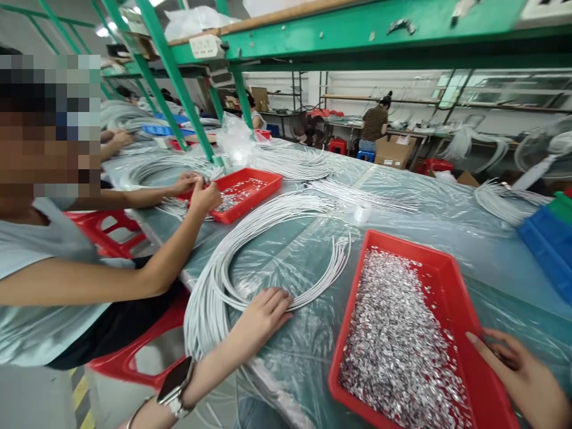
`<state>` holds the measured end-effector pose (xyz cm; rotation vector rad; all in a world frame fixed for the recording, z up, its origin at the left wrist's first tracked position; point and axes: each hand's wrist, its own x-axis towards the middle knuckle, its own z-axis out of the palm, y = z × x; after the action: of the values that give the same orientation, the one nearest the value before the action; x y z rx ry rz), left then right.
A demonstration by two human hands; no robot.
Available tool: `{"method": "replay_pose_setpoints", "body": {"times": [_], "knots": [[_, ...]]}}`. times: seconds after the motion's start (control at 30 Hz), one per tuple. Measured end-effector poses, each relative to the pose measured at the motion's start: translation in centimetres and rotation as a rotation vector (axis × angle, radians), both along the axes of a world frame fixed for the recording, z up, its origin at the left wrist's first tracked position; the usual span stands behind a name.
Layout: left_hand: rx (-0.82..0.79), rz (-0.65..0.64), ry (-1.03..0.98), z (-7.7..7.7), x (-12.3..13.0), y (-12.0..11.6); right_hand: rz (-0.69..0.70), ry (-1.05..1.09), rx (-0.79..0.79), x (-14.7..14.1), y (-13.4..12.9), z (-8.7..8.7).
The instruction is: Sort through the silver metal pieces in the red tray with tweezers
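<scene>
My left hand [267, 313] lies over a thin strand group of a coiled bundle of white cables [210, 286], its fingers curled over them. The bundle loops across the film-covered table and hangs past its edge at the lower left. My right hand [529, 375] is at the right side of a red tray [460, 298], thumb over the rim and fingers bent outside it. A small dark patch between its fingers cannot be made out. Heaped inside the tray are many small shiny metal pieces [397, 333].
To my left sits a co-worker [58, 286], both hands near another red tray [250, 205]. More white cables [366, 196] and a small clear roll [362, 213] lie farther back. Blue bins [547, 244] stand at right. A green shelf beam [339, 39] crosses overhead.
</scene>
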<state>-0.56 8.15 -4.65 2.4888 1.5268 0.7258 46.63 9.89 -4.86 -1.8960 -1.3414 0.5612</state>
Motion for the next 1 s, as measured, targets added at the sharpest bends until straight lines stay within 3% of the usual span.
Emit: {"method": "replay_pose_setpoints", "body": {"times": [0.13,0.33,0.6,0.87,1.0], "knots": [[0.037,0.007,0.095,-0.4,1.4,2.4,0.043,0.111,-0.04,-1.5,-0.3,1.1],[0.026,0.065,0.092,0.1,2.6,2.9,0.093,0.161,-0.016,-2.1,-0.8,1.4],[-0.162,0.099,-0.078,2.0,4.5,3.4,0.131,0.185,0.055,-2.8,-0.9,1.8],[-0.188,0.124,-0.326,2.7,4.9,5.8,0.161,0.18,0.097,-2.8,-1.0,1.2],[-0.284,-0.016,-0.43,4.9,6.9,6.1,0.179,0.175,0.115,-2.7,-1.0,1.1]]}}
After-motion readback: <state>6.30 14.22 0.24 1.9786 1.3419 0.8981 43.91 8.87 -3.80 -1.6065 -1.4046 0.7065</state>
